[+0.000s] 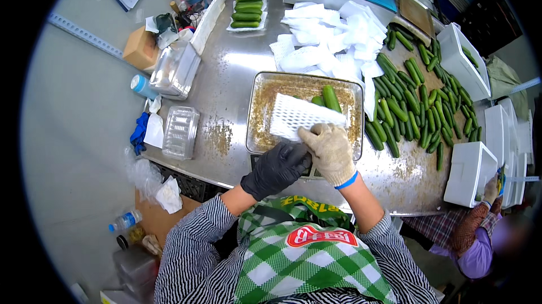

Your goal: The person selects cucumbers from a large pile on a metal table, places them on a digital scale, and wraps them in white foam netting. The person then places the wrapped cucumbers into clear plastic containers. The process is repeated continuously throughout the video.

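Note:
My left hand [277, 168], in a black glove, is over the near edge of the scale's metal tray [258, 143], its fingers curled and meeting those of my right hand [332, 149]. A beige knit glove covers my right hand, which pinches a white foam net sleeve [298, 117] by its near edge. Whether my left fingers also grip the foam is hidden. Behind the foam, a few cucumbers [331, 98] lie on the tray, partly covered. White foam nets [326, 45] are heaped just beyond the tray.
Many loose cucumbers [406, 100] spread over the right side of the metal table [211, 88]. Packed cucumbers [247, 17] lie at the far left. Stacked clear plastic trays [181, 132] stand at the left edge. A co-worker's gloved hand [491, 189] is by a white foam box [468, 177] at right.

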{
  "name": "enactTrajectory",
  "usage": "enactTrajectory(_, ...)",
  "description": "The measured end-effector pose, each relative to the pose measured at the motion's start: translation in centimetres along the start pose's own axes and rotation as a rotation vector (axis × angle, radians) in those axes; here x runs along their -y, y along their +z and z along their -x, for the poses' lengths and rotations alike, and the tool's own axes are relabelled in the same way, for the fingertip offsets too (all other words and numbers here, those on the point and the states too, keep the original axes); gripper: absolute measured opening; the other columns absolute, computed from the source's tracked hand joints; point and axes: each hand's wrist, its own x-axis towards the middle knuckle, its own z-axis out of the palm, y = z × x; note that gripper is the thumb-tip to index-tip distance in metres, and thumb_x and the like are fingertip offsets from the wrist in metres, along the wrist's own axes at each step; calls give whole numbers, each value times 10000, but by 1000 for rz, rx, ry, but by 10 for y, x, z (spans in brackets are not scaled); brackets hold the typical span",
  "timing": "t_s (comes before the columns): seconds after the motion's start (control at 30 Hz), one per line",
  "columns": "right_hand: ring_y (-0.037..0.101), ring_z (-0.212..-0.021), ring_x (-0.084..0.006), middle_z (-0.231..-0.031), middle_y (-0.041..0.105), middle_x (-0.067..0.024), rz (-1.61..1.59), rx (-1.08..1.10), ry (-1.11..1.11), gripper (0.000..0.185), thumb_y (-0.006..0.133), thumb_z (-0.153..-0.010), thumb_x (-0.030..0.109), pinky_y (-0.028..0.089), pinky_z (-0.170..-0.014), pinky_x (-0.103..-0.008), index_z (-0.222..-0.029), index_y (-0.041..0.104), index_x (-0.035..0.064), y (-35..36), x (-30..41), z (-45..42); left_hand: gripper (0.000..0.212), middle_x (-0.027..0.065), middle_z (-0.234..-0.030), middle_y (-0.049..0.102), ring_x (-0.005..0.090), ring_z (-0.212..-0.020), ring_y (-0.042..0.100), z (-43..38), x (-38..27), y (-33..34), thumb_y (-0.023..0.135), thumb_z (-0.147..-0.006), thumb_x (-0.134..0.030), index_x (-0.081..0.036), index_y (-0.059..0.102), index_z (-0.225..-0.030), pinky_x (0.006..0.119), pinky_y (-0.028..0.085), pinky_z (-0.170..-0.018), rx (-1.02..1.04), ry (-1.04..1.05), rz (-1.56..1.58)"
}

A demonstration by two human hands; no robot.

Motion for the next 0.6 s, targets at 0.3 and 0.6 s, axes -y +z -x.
enactTrajectory(0.3,653,-714,-304,-803,643,-102,-164,233,10,315,649,-858,209,508,-638,-424,-1136,598,68,-28,1,35,343,119,-1274,570,260,-915,574,12,-6,-1,691,-744,-85,-46,656,-1083,361,512,-751,24,-58,30)
enactTrajectory(0.6,670,-916,-370,-989,672,-264,-724,689,171,391,551,-945,348,547,-766,-445,-1200,629,63,-17,-3,71,479,75,-1069,637,226,-840,621,27,-44,-44,711,-768,-168,-114,615,-1234,358,555,-702,412,3,190)
